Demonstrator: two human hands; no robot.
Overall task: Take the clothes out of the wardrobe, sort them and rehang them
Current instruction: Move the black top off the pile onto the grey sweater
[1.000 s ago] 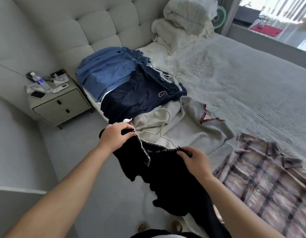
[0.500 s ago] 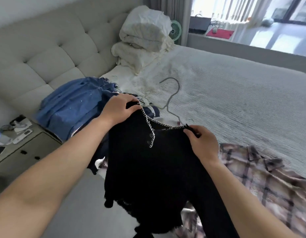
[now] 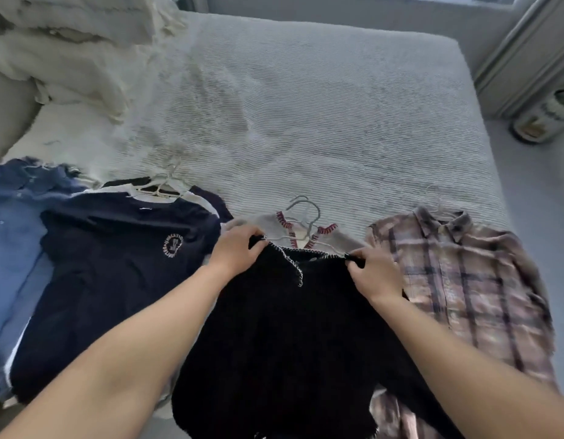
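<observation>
Lowering a black knit top [image 3: 284,337] onto the bed [image 3: 337,106], the person now has it spread flat where half a second ago it hung lifted in the air. The left hand [image 3: 234,250] pinches the left shoulder of the top, fingers curled around the fabric; the right hand [image 3: 374,270] pinches the right shoulder the same way. Just beyond the hands, a grey sweater [image 3: 306,231] on a wire hanger [image 3: 306,210] peeks out from under the black top. Left of the left hand lies a navy T-shirt [image 3: 116,264], right of the right hand a plaid shirt [image 3: 464,280]. The top seems to be joining the sorted row, with rehanging yet to come.
</observation>
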